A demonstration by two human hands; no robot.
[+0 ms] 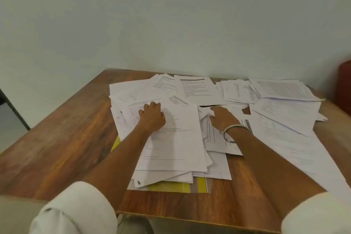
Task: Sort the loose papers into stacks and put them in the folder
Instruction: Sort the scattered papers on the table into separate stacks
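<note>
1. Both arms reach forward over the wooden bench (62, 138), white sleeves rolled above the elbows.
2. The left hand (152, 118) lies palm down on the top sheet (176, 138) of a stack, fingers curled at the sheet's far edge; its grip looks released, pressing rather than grasping.
3. The right hand (222, 118), with a metal bangle (234, 133) on the wrist, rests flat on the sheets beside that stack, fingers stretched forward, grip released.
4. The loose papers (275, 100) cover the far and right parts of the bench in overlapping heaps.
5. The folder (176, 186), clear with yellow inside, lies under the near stack, its front edge and left corner showing.
6. The sheets carry printed text, too blurred to read; one shows a dark heading bar.
</note>
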